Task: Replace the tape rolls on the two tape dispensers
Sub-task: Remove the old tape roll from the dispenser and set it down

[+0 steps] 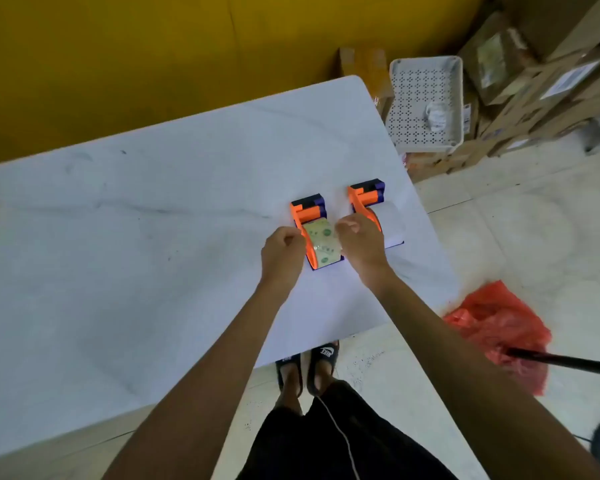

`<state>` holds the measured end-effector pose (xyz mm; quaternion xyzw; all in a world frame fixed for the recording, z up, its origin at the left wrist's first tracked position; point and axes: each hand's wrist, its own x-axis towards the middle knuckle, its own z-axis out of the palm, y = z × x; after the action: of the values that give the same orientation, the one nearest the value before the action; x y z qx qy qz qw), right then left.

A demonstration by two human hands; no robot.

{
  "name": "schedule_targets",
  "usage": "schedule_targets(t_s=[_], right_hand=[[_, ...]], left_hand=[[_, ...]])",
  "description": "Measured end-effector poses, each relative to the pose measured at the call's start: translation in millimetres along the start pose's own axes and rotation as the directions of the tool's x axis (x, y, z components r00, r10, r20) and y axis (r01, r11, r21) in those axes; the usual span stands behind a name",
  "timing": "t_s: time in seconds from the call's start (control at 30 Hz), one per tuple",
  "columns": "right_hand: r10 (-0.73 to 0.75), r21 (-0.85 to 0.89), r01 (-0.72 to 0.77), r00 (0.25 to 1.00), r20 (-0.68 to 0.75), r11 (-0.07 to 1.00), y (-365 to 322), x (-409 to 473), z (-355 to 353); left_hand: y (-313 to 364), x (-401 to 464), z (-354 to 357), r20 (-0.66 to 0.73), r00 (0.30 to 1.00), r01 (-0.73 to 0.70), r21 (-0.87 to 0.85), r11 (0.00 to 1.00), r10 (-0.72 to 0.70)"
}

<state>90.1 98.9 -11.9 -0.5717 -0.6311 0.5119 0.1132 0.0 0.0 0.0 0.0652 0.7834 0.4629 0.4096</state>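
Two orange-and-dark-blue tape dispensers point(309, 216) point(366, 195) near the white table's point(153, 237) right edge, one holding a clear tape roll point(323, 245) with green dots.

Single head-worn view, looking steeply down, close over white table point(118, 237), tiled floor point(516, 220)

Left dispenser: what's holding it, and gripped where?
Both hands: left hand on the left side of the left dispenser, right hand on its right side, flanking the tape roll. Exact finger contact is hidden.

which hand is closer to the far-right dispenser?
Right. The right hand partly overlaps the far-right dispenser; the left hand sits on the far side of the other dispenser.
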Motion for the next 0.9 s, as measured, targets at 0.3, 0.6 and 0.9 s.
schedule_targets(t_s=[0.3,0.6,0.9], right_hand=[[-0.018,-0.037,0.024,0.989,0.149,0.999,17,-1,-2],[-0.058,-0.061,0.07,0.981,0.186,0.996,4,3,-10],[-0.073,-0.003,0.075,0.973,0.221,0.997,-18,5,-17]], left_hand=[[-6,3,22,0.052,0.978,0.206,-0.139,0.969,-0.2],[13,1,17,-0.032,0.968,0.231,-0.271,0.934,-0.248],[45,10,7,-0.042,0.959,0.244,-0.388,0.889,-0.281]])
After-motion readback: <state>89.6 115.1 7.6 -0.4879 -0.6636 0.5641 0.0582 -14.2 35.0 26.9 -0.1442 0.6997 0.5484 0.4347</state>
